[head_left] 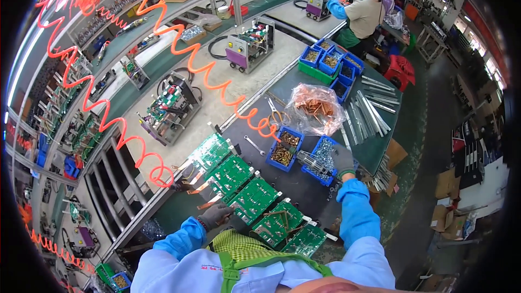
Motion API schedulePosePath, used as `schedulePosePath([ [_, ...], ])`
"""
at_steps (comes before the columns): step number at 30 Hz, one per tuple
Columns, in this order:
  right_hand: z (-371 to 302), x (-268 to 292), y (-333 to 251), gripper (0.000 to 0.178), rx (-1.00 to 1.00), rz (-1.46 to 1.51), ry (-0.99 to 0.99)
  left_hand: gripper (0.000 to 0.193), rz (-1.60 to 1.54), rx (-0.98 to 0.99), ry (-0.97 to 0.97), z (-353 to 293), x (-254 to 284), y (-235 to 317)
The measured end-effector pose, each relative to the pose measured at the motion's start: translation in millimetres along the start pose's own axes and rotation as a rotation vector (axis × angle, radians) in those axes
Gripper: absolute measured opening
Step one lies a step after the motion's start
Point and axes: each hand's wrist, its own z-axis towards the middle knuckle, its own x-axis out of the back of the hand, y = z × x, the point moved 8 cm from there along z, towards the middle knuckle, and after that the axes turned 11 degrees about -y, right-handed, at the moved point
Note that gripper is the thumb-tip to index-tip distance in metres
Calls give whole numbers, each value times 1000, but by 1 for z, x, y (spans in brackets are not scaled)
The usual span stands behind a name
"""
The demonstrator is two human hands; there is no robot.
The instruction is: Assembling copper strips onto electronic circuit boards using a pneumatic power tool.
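Note:
My left hand [215, 216], in a dark grey glove, is closed at the left edge of a green circuit board [256, 199], beside a copper strip [209, 203]. This board is one of several in a slanting row in front of me, each with metal parts along its edges. My right hand [343, 160], also gloved, is over a blue bin of silver hardware [324, 154]. A silver pneumatic screwdriver [310, 159] reaches from its orange coiled hose to my right fingers, which appear closed on it; the fingertips are partly hidden.
Beside the right hand sits a blue bin of brass-coloured hardware [282, 154]. A wrench [254, 145], scissors [277, 113], a plastic bag of copper parts [316, 108] and metal strips [369, 116] lie beyond. Orange coiled hose [201, 68] hangs across the left. A co-worker [366, 13] sits at the far right.

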Motion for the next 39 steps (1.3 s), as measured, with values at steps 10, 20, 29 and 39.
schedulePosePath([
  [10,-160,-67,-327,21,571,273,-335,30,1308,-692,-267,-15,-19,33],
  [20,-179,-187,-313,21,255,75,-531,15,1029,-849,-403,-15,-25,30],
  [29,-173,-178,-318,22,170,140,-405,10,-39,-115,-376,10,-8,-1],
  [39,-183,-172,-311,24,326,95,-325,18,-97,-62,-302,10,-8,-4],
])
